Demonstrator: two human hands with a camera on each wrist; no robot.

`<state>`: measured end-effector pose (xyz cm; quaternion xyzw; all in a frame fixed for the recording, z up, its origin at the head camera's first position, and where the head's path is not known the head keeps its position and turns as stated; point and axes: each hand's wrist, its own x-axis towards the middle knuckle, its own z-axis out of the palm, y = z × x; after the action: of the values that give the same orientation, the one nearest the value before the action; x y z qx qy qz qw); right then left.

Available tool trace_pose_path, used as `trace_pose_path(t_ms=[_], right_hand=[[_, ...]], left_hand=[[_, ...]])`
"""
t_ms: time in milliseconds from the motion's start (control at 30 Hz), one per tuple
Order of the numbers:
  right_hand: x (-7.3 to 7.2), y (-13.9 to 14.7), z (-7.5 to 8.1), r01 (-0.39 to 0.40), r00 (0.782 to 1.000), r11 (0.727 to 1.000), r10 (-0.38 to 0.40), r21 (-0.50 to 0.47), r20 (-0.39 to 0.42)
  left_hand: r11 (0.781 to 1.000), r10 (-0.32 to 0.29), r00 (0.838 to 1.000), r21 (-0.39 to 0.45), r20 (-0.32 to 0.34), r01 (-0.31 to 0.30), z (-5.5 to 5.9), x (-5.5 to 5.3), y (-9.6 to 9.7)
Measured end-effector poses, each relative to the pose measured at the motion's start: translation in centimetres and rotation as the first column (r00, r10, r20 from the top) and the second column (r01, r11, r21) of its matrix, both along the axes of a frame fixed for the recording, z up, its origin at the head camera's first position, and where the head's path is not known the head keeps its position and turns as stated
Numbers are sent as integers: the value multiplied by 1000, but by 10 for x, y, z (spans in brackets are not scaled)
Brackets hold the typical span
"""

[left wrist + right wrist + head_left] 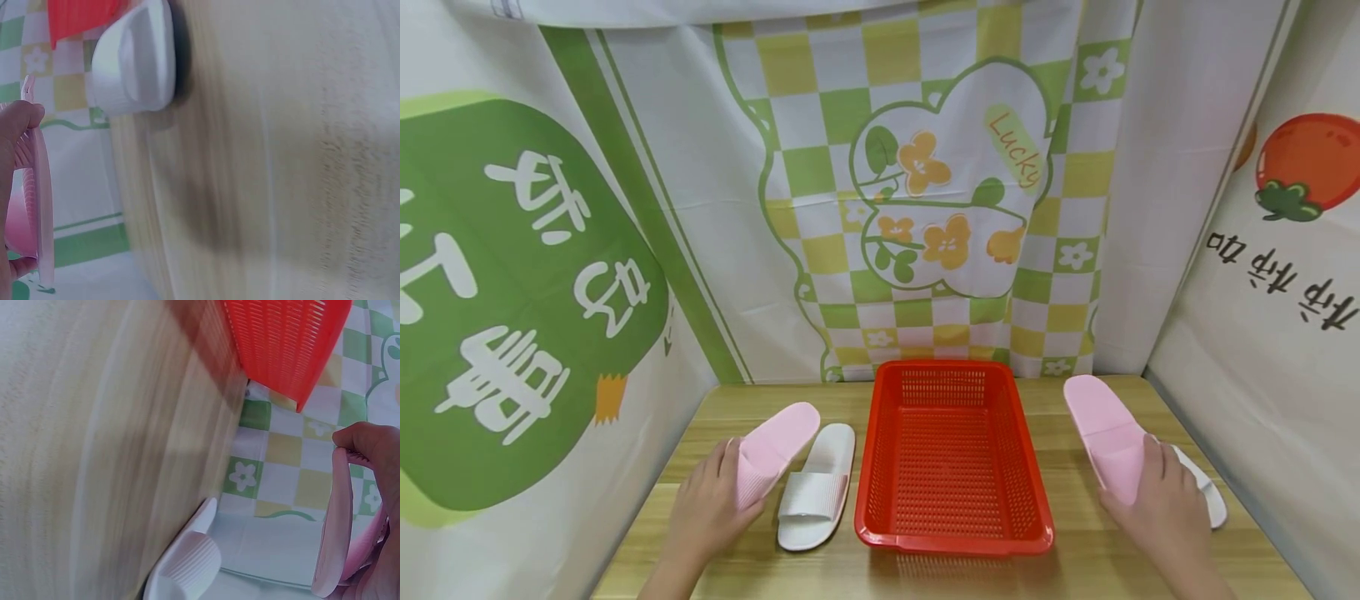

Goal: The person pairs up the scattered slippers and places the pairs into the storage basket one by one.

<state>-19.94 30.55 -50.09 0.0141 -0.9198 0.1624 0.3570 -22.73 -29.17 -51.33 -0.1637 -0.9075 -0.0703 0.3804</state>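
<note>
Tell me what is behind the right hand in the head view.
Part of a white slipper shows beyond the right hand, on the wooden table. The hand covers the rest of it from that view.

White slipper (1213, 500) part-hidden behind right hand (1168, 510)

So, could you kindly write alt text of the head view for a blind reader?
A person's left grip holds one pink slipper and the right grip a second pink slipper, on either side of a red basket on a wooden table. A white slipper lies left of the basket; another white slipper shows partly behind the right grip.
</note>
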Motion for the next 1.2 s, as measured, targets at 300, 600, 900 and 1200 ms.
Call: trace_pose_path(t_ms=[300,600,900,1200], right_hand=[[3,-5,10,-12,1000,1000,12,-7,9],[7,-12,18,-41,999,999,41,-32,21],[4,-15,23,-82,995,997,82,2,-64],[3,-21,32,-112,990,993,114,32,-80]], left_hand=[[999,-42,999,-19,-14,41,13,-4,17],[996,-85,996,-28,-14,85,23,-6,30],[988,-141,989,-64,-39,138,32,-9,42],[982,-172,985,-82,-19,170,37,-13,53]])
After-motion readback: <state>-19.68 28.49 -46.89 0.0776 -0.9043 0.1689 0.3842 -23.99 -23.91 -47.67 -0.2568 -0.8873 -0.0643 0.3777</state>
